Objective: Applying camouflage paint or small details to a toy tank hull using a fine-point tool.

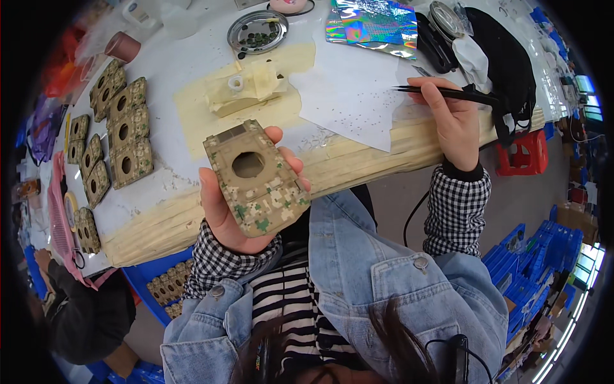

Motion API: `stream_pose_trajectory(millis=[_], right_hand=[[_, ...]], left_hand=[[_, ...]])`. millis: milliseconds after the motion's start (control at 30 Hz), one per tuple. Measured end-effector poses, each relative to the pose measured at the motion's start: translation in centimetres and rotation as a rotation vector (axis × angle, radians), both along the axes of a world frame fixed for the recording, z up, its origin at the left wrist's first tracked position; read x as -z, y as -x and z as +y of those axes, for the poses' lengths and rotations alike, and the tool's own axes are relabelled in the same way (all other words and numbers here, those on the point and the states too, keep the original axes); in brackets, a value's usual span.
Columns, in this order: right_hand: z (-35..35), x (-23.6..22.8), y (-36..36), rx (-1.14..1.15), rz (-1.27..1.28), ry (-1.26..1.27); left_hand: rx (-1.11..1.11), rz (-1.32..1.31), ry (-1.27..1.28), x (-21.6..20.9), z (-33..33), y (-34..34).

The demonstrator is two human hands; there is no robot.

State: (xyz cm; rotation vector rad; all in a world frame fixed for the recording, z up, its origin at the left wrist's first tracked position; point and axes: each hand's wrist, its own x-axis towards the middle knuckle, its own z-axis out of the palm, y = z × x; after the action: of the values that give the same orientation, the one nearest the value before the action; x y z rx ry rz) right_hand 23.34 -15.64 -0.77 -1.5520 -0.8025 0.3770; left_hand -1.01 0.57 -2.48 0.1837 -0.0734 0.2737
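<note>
My left hand (224,214) holds a camouflage-patterned model tank hull (262,182), tilted up, with a round hole through its top; the fingers wrap its sides. In my right hand (454,121) is a pair of black tweezers (448,93), pinched between thumb and fingers, its tips pointing left. Beneath the tips lies a white sheet of paper (348,105) strewn with many tiny dark bits. Behind the hull stands a block wrapped in cream masking tape (246,89), with a small white ring on top.
Several more camouflage hulls (131,131) stand in rows on the left of the table. A round clear dish (258,32) with small dark green parts sits at the back. A shiny holographic bag (372,29) and a black cloth bag (502,64) lie back right. A blue crate (144,275) holds more hulls below.
</note>
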Motion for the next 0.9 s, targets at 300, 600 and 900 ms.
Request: stream_pose_trajectory(millis=[300,600,900], right_hand=[[0.08,-0.27,-0.24,-0.012,-0.076,0.098],[0.2,-0.3,-0.08,0.028,-0.103,0.132],[0.3,-0.06,-0.2,0.026,-0.146,0.149]], left_hand=[[-0.099,0.004,-0.028,0.54,-0.34,-0.71],[-0.083,-0.012,-0.013,0.57,-0.26,-0.92],[-0.089,-0.031,-0.016,0.69,-0.43,-0.77]])
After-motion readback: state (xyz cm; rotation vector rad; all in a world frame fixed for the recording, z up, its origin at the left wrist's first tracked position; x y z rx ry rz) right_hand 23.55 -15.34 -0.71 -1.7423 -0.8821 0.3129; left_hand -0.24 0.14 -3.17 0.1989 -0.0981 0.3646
